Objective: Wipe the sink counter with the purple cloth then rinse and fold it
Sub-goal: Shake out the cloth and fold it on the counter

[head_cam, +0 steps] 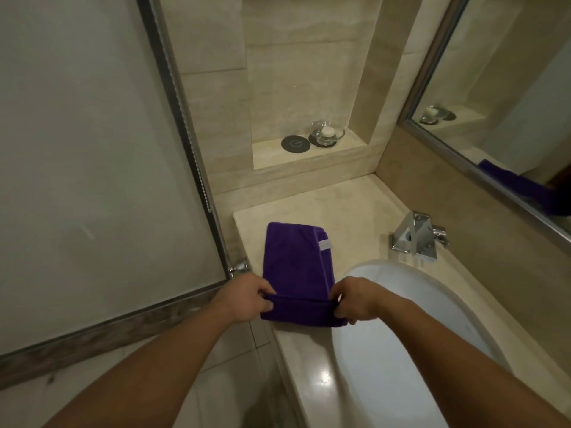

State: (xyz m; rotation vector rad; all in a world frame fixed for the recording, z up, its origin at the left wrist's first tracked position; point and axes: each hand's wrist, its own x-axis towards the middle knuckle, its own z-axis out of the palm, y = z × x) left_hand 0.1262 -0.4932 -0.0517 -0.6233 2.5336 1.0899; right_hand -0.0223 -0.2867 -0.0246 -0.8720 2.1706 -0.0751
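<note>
The purple cloth (293,267) lies flat on the pale stone table (355,205) in the middle of the frame, just left of the white sink (395,341). It is folded into a long strip running away from the camera. A small white tag (324,244) sits on its right edge toward the far end; any print on it is too small to read. The near end is turned up into a fold, and both hands have hold of it. The left hand (247,301) pinches the fold's left corner between thumb and curled fingers (267,299). The right hand (355,304) pinches the right corner the same way, by the sink's rim. On the shelf (278,157) in the upper middle, a black round disc (295,143) bears a pale mark, perhaps a letter G, beside a glass bowl (327,132). A chrome tap (417,234) stands right of the cloth, below the mirror (509,103).
</note>
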